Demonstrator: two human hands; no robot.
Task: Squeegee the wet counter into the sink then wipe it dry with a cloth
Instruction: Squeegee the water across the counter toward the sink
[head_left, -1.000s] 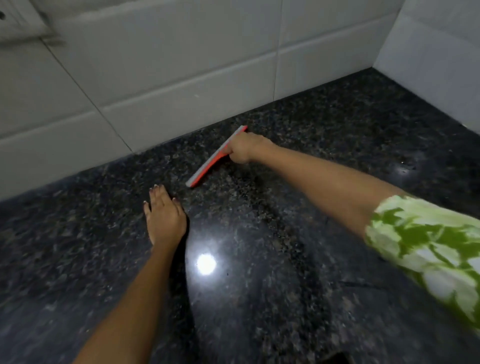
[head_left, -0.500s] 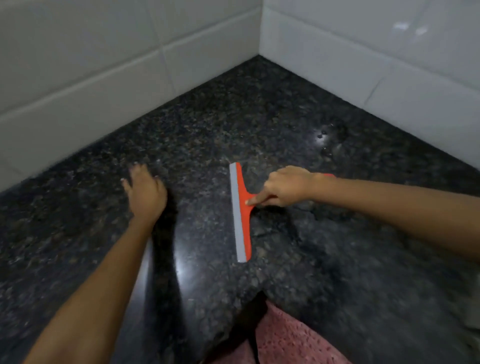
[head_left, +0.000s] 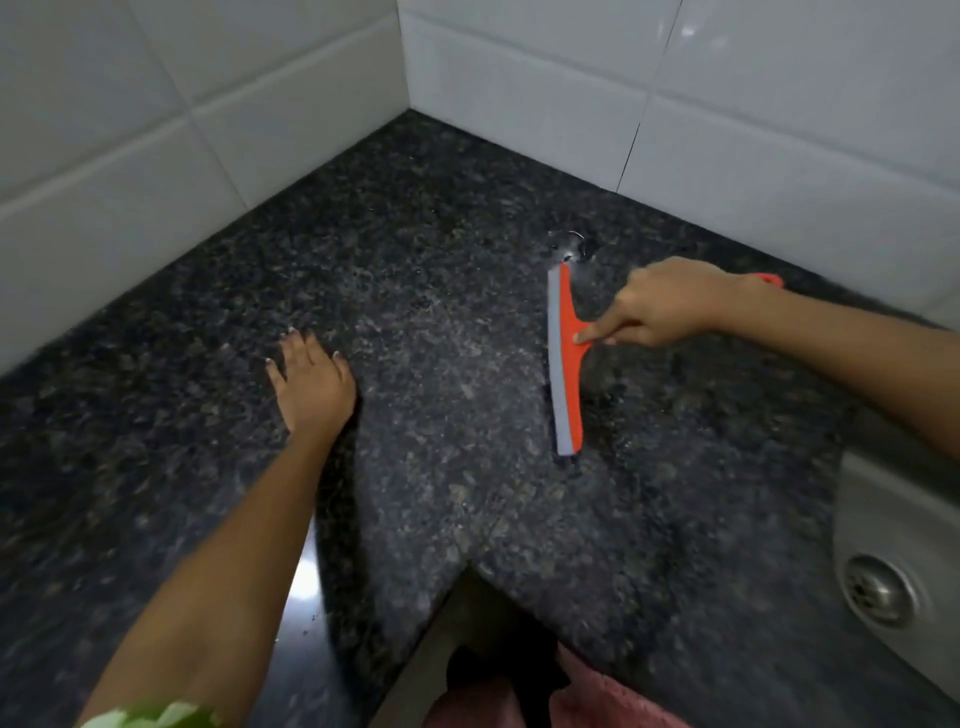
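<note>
While the left hand (head_left: 311, 387) lies flat, fingers spread, on the counter (head_left: 447, 291), holding nothing, the right hand (head_left: 660, 304) is closed round the handle of 1 squeegee (head_left: 565, 364). Blade on granite, just left of the grip, w/ index finger along the neck. 1 sink (head_left: 883, 525) at right edge, 1 drain (head_left: 878, 590).

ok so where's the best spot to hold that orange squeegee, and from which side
Grip the squeegee by its orange handle, coming from the sink side, as the right hand does. The handle juts out at right angles from the blade's middle, and the grey rubber edge faces away towards the left hand. An index finger along the neck probably helps press the blade flat.
</note>
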